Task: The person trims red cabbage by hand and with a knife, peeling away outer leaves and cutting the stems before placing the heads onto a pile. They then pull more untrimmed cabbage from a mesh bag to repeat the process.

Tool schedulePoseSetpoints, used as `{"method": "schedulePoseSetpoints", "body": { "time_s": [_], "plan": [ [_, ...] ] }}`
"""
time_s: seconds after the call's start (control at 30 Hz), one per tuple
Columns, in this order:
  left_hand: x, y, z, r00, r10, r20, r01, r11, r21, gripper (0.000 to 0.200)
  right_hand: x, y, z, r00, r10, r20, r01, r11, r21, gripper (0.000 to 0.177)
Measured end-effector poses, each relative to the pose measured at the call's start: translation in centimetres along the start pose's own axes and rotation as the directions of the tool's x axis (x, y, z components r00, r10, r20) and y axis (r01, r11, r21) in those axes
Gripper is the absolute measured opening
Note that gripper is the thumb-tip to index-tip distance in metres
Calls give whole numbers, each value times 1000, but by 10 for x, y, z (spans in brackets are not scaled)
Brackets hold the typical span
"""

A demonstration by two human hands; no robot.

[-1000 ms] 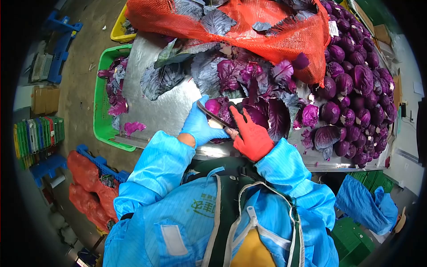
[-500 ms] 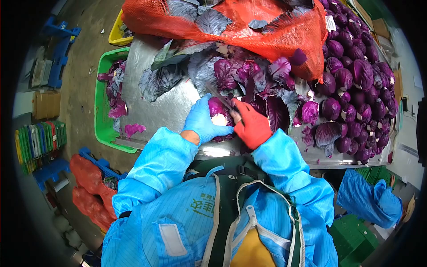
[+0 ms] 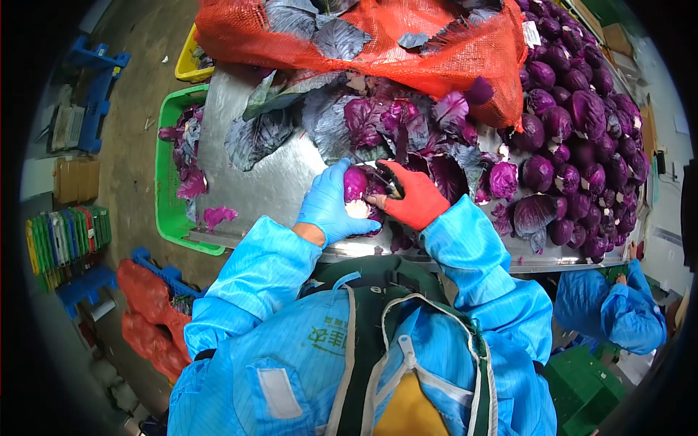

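In a blue glove, my left hand [image 3: 329, 205] is wrapped around the left side of a red cabbage [image 3: 355, 183], whose pale cut stem end faces me. My right hand [image 3: 416, 198], in a red glove with bare fingertips showing, grips a knife [image 3: 395, 190] against the cabbage's right side. Most of the blade is hidden. Beyond both hands, loose outer leaves [image 3: 378, 120] lie heaped on the metal table [image 3: 269, 189]. A trimmed-looking purple cabbage [image 3: 503, 180] rests to the right of my right hand.
A large pile of red cabbages [image 3: 582, 145] covers the table's right side. A red mesh sack [image 3: 349, 51] with leaves lies across the back. A green crate [image 3: 166, 207] with leaf scraps stands at left. Another person's blue sleeve [image 3: 632, 312] is at lower right.
My right hand has turned, bringing its fingertips onto the cabbage's front near the stem, and the blade is less visible. The other person's arm has moved up toward the table edge.
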State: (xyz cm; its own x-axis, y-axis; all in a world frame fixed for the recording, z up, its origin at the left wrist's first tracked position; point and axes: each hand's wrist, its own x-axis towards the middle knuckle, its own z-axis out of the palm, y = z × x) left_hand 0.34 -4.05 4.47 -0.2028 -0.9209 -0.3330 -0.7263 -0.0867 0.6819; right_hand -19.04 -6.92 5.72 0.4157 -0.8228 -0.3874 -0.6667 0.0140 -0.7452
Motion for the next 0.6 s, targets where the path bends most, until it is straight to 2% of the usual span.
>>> {"method": "schedulePoseSetpoints", "body": {
  "time_s": [0.07,0.17,0.27,0.33,0.37,0.4,0.47,0.5,0.53,0.6],
  "plan": [
    [2,0,1,1000,17,11,-17,1000,-7,115,2,8,5,997,-64,-45,65,998,18,70],
    [6,-1,1,1000,-1,-14,1,999,34,118,8,12,7,995,-59,-76,61,998,31,66],
    [14,-7,1,1000,1,5,-1,1000,-1,117,14,7,14,991,-36,-130,42,998,44,64],
    [20,-7,-2,999,-36,22,38,994,-98,117,26,9,19,967,-83,-239,72,996,-55,54],
    [19,2,-11,994,-77,79,88,986,-142,114,30,7,19,957,-88,-278,61,993,-104,52],
    [16,4,-11,994,-70,79,80,987,-137,114,37,20,20,954,-88,-287,61,993,-104,52],
    [6,5,-10,984,134,118,-142,987,68,112,49,53,17,959,62,-277,-115,977,-181,51],
    [2,1,-7,982,153,107,-162,983,82,110,47,60,15,972,86,-220,-110,989,-100,51],
    [2,-7,-5,984,147,105,-155,985,77,110,46,66,17,973,86,-212,-110,989,-103,51],
    [-7,-24,-7,979,202,-22,-203,976,-77,111,34,53,12,959,106,-264,-90,993,75,51]
  ]
}}
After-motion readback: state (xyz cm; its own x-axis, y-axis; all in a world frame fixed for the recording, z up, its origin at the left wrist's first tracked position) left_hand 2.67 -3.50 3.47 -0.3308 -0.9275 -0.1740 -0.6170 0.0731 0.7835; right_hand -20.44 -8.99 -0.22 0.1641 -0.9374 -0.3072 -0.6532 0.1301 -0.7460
